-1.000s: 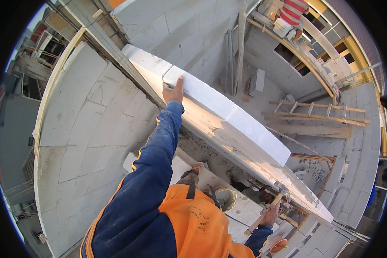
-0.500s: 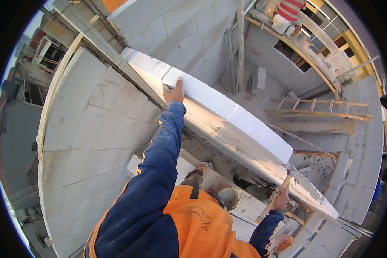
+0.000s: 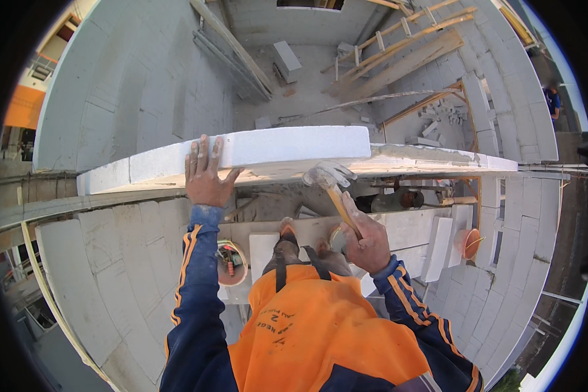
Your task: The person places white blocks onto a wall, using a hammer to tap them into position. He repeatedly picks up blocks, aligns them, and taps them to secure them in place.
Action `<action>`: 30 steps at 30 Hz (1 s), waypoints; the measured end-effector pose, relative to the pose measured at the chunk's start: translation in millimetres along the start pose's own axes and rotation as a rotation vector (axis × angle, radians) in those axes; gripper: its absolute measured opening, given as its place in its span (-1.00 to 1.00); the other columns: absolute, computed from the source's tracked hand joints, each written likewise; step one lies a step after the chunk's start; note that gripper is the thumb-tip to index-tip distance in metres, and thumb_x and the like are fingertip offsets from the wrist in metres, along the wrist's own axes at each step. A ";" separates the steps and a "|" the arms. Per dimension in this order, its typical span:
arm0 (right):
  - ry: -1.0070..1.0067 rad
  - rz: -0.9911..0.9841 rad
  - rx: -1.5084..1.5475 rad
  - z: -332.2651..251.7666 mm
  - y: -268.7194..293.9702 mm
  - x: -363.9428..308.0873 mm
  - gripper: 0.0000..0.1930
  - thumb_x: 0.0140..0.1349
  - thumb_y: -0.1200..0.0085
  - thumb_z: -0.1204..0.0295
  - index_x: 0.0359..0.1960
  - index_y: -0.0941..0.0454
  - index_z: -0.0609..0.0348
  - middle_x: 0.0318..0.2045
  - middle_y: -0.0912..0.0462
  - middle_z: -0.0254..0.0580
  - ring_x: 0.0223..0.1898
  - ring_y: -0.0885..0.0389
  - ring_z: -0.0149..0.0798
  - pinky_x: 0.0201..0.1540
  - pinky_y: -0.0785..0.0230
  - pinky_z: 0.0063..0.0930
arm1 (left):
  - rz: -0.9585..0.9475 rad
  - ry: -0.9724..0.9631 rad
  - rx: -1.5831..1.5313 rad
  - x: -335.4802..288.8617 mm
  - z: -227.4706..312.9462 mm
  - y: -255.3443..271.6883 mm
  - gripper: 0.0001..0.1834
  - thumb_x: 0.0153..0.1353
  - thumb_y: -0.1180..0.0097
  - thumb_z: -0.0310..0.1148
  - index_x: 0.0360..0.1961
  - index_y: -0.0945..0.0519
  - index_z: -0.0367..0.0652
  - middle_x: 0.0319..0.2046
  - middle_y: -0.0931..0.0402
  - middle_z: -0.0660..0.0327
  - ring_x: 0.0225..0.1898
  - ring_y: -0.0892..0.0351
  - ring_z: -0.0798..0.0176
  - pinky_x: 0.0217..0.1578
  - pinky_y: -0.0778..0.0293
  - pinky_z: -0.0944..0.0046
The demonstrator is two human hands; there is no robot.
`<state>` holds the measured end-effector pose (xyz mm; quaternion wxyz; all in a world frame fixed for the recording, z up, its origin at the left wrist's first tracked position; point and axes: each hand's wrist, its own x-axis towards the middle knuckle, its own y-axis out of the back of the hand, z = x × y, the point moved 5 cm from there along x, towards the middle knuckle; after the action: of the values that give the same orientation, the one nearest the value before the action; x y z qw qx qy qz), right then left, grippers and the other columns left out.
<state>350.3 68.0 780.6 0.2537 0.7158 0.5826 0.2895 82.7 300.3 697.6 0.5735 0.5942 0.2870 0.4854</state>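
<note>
My left hand (image 3: pixel 209 178) lies against the near edge of a white wall block (image 3: pixel 294 145). Its fingers point over the top and its thumb is stretched out to the right. This block sits on the thin wall in front of me, beside other blocks (image 3: pixel 108 176) to its left. In my right hand (image 3: pixel 367 240) is a claw hammer (image 3: pixel 342 208), gripped by its wooden handle. The hammer's head, crusted with pale mortar, is up near the block's lower right end; I cannot tell if it touches.
Below the wall I stand on a pale platform with a bucket (image 3: pixel 232 262) of tools to my left. An orange bucket (image 3: pixel 469 243) hangs or stands at the right. Beyond the wall are a wooden ladder (image 3: pixel 411 40), a leaning plank (image 3: pixel 405 65) and rubble (image 3: pixel 431 124).
My view has swung round to face the wall squarely. My left hand now lies with fingers over the block farther along, and the hammer has come up toward the block's right end.
</note>
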 end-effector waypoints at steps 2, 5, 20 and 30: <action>0.009 0.063 0.001 -20.0 -7.4 21.9 -0.36 0.24 -0.07 0.52 0.41 -0.32 0.01 -0.32 -0.61 -0.01 -0.43 -0.62 0.08 -0.35 -0.53 -0.13 | 0.040 -0.026 -0.022 -2.0 1.0 -0.2 -0.04 -0.04 -0.40 0.21 0.42 -0.37 0.22 0.46 -0.22 0.18 0.48 -0.14 0.01 0.44 -0.12 -0.04; 0.021 0.041 -0.127 -31.3 -18.2 47.5 -0.44 0.24 -0.10 0.52 0.33 -0.40 0.12 -0.32 -0.60 -0.09 -0.41 -0.63 0.04 -0.40 -0.55 -0.23 | 0.036 -0.027 -0.027 -2.4 2.1 0.5 -0.06 -0.02 -0.41 0.17 0.42 -0.37 0.22 0.46 -0.21 0.19 0.49 -0.13 -0.01 0.45 -0.10 -0.05; -0.079 0.092 -0.090 -7.9 -5.9 37.3 -0.69 0.26 -0.10 0.45 0.05 -0.53 0.10 -0.42 -0.49 -0.13 -0.49 -0.57 0.04 -0.49 -0.48 -0.14 | 0.121 -0.126 0.003 -3.9 0.3 -1.5 -0.06 -0.03 -0.40 0.21 0.41 -0.39 0.22 0.45 -0.24 0.18 0.44 -0.22 -0.08 0.40 -0.19 -0.09; -0.109 0.098 -0.183 2.8 -6.7 22.6 -0.30 0.24 -0.05 0.44 0.47 -0.23 -0.14 -0.44 -0.48 -0.15 -0.53 -0.57 -0.03 -0.47 -0.55 -0.15 | 0.135 -0.156 0.002 -3.9 0.7 -0.1 -0.05 -0.03 -0.40 0.26 0.39 -0.42 0.15 0.44 -0.26 0.14 0.43 -0.23 -0.13 0.37 -0.21 -0.14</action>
<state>351.1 91.4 776.6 0.3350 0.7319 0.5034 0.3143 81.9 296.5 696.6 0.5598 0.6487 0.2012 0.4748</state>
